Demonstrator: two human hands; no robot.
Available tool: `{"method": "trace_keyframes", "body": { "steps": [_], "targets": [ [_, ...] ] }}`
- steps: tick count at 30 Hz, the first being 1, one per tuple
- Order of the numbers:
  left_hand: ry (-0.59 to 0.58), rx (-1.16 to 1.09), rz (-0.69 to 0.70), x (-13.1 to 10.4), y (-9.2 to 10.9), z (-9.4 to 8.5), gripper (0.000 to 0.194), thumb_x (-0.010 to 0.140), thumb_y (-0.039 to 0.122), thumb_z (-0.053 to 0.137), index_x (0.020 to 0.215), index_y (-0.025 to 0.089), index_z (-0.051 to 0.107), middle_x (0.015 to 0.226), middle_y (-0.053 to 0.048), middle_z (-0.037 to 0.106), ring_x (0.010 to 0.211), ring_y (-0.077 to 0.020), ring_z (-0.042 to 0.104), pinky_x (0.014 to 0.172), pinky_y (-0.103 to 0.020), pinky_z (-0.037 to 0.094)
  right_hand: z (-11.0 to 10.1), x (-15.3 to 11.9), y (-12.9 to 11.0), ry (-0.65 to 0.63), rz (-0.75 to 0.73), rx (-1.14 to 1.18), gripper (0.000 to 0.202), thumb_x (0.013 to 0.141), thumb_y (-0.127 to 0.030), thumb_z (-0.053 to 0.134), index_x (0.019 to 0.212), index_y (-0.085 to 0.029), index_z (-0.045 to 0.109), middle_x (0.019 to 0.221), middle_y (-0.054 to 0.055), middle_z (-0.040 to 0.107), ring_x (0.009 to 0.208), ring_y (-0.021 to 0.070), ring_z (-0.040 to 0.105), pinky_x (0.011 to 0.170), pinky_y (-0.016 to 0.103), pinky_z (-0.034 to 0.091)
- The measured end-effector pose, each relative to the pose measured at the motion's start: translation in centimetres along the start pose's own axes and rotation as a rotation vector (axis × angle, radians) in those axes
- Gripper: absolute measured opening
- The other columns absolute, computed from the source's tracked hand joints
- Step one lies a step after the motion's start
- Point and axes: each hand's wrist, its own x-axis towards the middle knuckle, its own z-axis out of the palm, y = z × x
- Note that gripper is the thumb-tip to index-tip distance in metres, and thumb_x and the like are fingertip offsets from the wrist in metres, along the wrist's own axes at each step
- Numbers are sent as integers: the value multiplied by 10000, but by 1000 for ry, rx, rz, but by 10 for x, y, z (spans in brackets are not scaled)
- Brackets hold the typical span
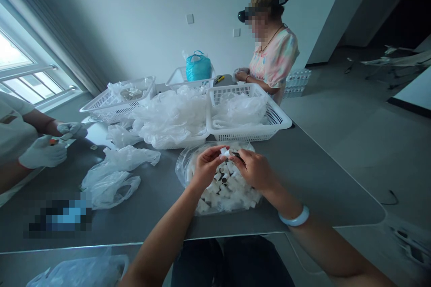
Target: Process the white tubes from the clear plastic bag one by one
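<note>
My left hand point(208, 163) is closed, its fingertips pinching a small white plastic pipe fitting point(226, 152). Close against the fitting is my right hand point(254, 168), closed round a small dark tool point(238, 157); its kind is mostly hidden by the fingers. Both hands are above a clear plastic bag point(183, 166), spread open on the table. Many similar white pipe fittings point(224, 188) lie heaped in it, some with their round openings showing.
White baskets point(249, 134) with clear bags stand behind the hands. Loose plastic bags point(111, 184) lie on the grey table point(323, 179) at left. A co-worker's gloved hands point(47, 150) work there; another person point(272, 58) stands at the far side by a blue bag point(198, 68).
</note>
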Motion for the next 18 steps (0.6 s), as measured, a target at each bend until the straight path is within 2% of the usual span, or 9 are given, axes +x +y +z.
{"method": "trace_keyframes", "body": {
  "steps": [4, 8, 12, 18],
  "targets": [
    [56, 80, 159, 0, -2, -1, 224, 605, 202, 775, 811, 196, 685, 870, -25, 684, 793, -135, 612, 705, -251, 493, 0, -2, -3, 17, -3, 4, 515, 958, -466, 233, 610, -192, 495, 535, 12, 551, 517, 119, 517, 522, 240, 266],
    [39, 223, 265, 0, -3, -2, 174, 624, 211, 761, 785, 202, 694, 878, -39, 661, 868, -167, 599, 740, -274, 490, -2, -2, -2, 27, 19, 31, 488, 951, -454, 275, 601, -194, 492, 527, 5, 539, 523, 118, 507, 525, 238, 266],
    [10, 256, 251, 0, -2, -4, 219, 663, 237, 739, 878, 217, 709, 942, -39, 627, 836, -142, 570, 731, -251, 474, -3, 0, 2, 60, 51, 35, 496, 931, -523, 275, 629, -195, 493, 550, 4, 527, 542, 122, 495, 522, 234, 266],
    [4, 197, 159, -1, -4, -5, 227, 677, 269, 732, 900, 233, 708, 968, -19, 611, 777, -109, 561, 680, -208, 471, -5, 3, 1, -10, -21, 53, 484, 928, -538, 265, 655, -193, 467, 586, 5, 528, 560, 124, 491, 535, 236, 281]
  ]
}}
